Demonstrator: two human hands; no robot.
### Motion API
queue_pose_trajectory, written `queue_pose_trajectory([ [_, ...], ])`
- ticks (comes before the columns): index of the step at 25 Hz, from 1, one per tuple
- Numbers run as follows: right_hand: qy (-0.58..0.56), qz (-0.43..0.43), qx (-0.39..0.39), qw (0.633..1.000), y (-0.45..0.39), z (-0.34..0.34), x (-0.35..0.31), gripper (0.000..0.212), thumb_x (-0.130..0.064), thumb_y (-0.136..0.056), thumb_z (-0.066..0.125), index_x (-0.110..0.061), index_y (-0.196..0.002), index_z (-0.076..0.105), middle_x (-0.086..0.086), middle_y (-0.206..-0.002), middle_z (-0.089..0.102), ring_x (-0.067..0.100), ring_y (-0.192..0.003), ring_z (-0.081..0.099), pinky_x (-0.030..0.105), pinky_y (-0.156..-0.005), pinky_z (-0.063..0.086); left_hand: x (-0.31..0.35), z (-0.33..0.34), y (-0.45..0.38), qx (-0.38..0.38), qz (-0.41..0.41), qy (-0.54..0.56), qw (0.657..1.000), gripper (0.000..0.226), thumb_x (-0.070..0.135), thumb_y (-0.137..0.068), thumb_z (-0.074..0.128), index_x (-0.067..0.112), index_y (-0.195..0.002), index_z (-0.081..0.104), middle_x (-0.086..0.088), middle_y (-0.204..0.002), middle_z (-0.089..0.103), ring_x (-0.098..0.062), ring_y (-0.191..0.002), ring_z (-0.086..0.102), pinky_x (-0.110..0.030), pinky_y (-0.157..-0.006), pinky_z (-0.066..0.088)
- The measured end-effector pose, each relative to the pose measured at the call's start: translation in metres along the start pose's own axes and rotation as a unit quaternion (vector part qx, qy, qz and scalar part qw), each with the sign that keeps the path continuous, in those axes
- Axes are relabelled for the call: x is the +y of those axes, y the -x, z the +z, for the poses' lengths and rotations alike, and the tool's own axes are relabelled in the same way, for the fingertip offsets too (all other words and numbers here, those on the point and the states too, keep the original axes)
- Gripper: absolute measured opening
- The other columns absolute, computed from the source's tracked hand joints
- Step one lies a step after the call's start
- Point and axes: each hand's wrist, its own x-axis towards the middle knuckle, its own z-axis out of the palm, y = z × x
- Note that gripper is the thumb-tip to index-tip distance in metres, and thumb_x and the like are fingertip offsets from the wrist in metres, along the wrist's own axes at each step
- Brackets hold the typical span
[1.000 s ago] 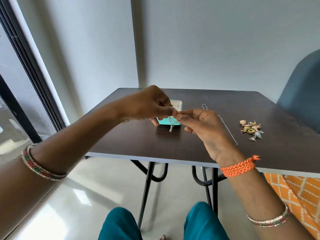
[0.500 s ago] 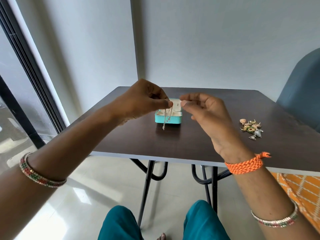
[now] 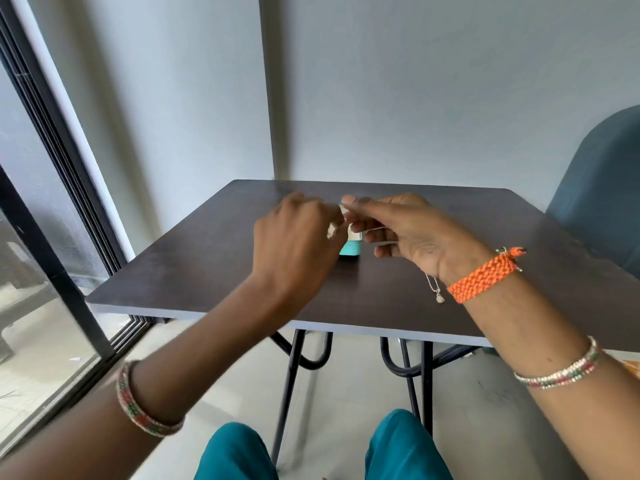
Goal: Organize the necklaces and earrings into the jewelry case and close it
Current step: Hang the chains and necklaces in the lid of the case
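From the head camera, both hands are raised over a dark tabletop point(image 3: 214, 271), close together above a small teal jewelry case point(image 3: 350, 249) that stands near the tabletop's middle. Only a sliver of the case shows between the hands, so I cannot tell how its lid stands.

The left hand point(image 3: 294, 244) is blurred, back toward the camera, fingers curled in toward the right hand; it seems to pinch something pale at its fingertips, though the blur keeps me from saying what. The right hand point(image 3: 415, 233) has thumb and forefinger pressed together on a thin silver necklace point(image 3: 437, 292). The chain crosses under the palm and hangs below the wrist, its small pendant dangling just above the tabletop.

An orange braided band point(image 3: 485, 277) circles the right wrist, and beaded bangles sit higher on both forearms. A blue chair point(image 3: 599, 188) stands at the right edge.
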Motion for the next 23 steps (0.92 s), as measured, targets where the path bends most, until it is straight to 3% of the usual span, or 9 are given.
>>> queue_pose_trajectory([
  [2, -0.003, 0.022, -0.059, 0.998, -0.007, -0.005, -0.004, 0.019, -0.034, -0.081, 0.069, -0.014, -0.079, 0.069, 0.004, -0.081, 0.066, 0.009, -0.061, 0.053, 0.024, -0.057, 0.044, 0.003, 0.008, 0.005, 0.016, 0.04, -0.079, 0.996, 0.009, 0.02, -0.074, 0.072, 0.017, -0.068, 0.065, 0.004, -0.067, 0.064, -0.022, -0.074, 0.058, -0.022, -0.044, 0.018],
  [5, 0.015, 0.053, -0.118, 0.991, -0.017, -0.009, -0.014, 0.01, -0.023, -0.083, 0.066, -0.014, -0.079, 0.065, 0.002, -0.074, 0.062, 0.009, -0.06, 0.055, 0.024, -0.059, 0.049, 0.004, 0.013, 0.007, 0.012, 0.055, -0.171, 0.984, 0.027, 0.017, -0.049, 0.085, 0.017, -0.053, 0.058, 0.005, -0.05, 0.056, -0.018, -0.055, 0.053, -0.019, -0.048, 0.001],
  [11, 0.097, 0.046, -0.112, 0.988, -0.033, -0.002, -0.018, 0.01, -0.008, -0.087, 0.063, -0.003, -0.078, 0.063, 0.007, -0.066, 0.06, 0.013, -0.06, 0.055, 0.024, -0.06, 0.055, -0.005, 0.038, 0.019, 0.116, 0.087, -0.184, 0.972, 0.023, 0.007, -0.052, 0.077, 0.021, -0.056, 0.058, 0.004, -0.048, 0.047, -0.017, -0.049, 0.044, -0.024, -0.047, 0.012],
  [13, 0.124, 0.015, -0.09, 0.988, -0.036, -0.001, -0.016, 0.014, -0.007, -0.088, 0.062, -0.003, -0.075, 0.063, 0.008, -0.067, 0.06, 0.013, -0.06, 0.055, 0.025, -0.064, 0.056, -0.011, 0.046, 0.025, 0.157, 0.068, -0.093, 0.981, 0.006, 0.023, -0.073, 0.073, 0.025, -0.07, 0.068, 0.006, -0.055, 0.053, -0.016, -0.056, 0.048, -0.022, -0.045, 0.016],
  [15, 0.166, -0.019, -0.078, 0.983, -0.036, 0.0, -0.016, 0.013, -0.009, -0.089, 0.062, -0.001, -0.078, 0.064, 0.007, -0.068, 0.06, 0.012, -0.061, 0.053, 0.025, -0.064, 0.054, -0.016, 0.043, 0.026, 0.121, -0.03, 0.074, 0.989, 0.014, 0.035, -0.089, 0.058, 0.03, -0.094, 0.07, 0.011, -0.069, 0.058, -0.011, -0.07, 0.052, -0.021, -0.046, 0.029],
  [17, 0.241, -0.062, -0.075, 0.966, -0.034, 0.0, -0.018, 0.011, -0.014, -0.089, 0.063, -0.005, -0.083, 0.067, 0.007, -0.072, 0.061, 0.011, -0.066, 0.053, 0.024, -0.062, 0.051, -0.028, 0.041, 0.019, 0.032, -0.129, 0.287, 0.949, 0.017, 0.037, -0.09, 0.059, 0.03, -0.102, 0.069, 0.017, -0.077, 0.062, 0.0, -0.075, 0.052, -0.015, -0.057, 0.039],
  [19, 0.305, -0.108, -0.074, 0.943, -0.032, 0.0, -0.021, 0.011, -0.019, -0.088, 0.065, -0.013, -0.081, 0.069, 0.007, -0.076, 0.065, 0.01, -0.07, 0.053, 0.023, -0.062, 0.046, -0.036, 0.036, 0.008, -0.066, -0.155, 0.436, 0.884, 0.014, 0.033, -0.085, 0.066, 0.025, -0.096, 0.072, 0.017, -0.081, 0.07, 0.006, -0.074, 0.058, -0.01, -0.066, 0.044],
  [21, 0.324, -0.141, -0.075, 0.932, -0.029, 0.001, -0.026, 0.011, -0.02, -0.088, 0.065, -0.015, -0.081, 0.071, -0.003, -0.068, 0.064, 0.0, -0.06, 0.051, 0.012, -0.056, 0.041, -0.034, 0.034, 0.004, -0.114, -0.171, 0.514, 0.833, 0.008, 0.023, -0.083, 0.069, 0.017, -0.086, 0.074, 0.012, -0.075, 0.073, 0.005, -0.07, 0.063, -0.009, -0.065, 0.045],
  [23, 0.331, -0.141, -0.076, 0.93, -0.028, 0.0, -0.03, 0.014, -0.02, -0.09, 0.062, -0.013, -0.083, 0.072, -0.009, -0.065, 0.062, -0.004, -0.054, 0.051, 0.009, -0.052, 0.038, -0.031, 0.032, 0.003, -0.094, -0.186, 0.534, 0.82, 0.008, 0.014, -0.082, 0.069, 0.007, -0.081, 0.073, 0.008, -0.067, 0.072, 0.002, -0.066, 0.064, -0.009, -0.06, 0.045],
])
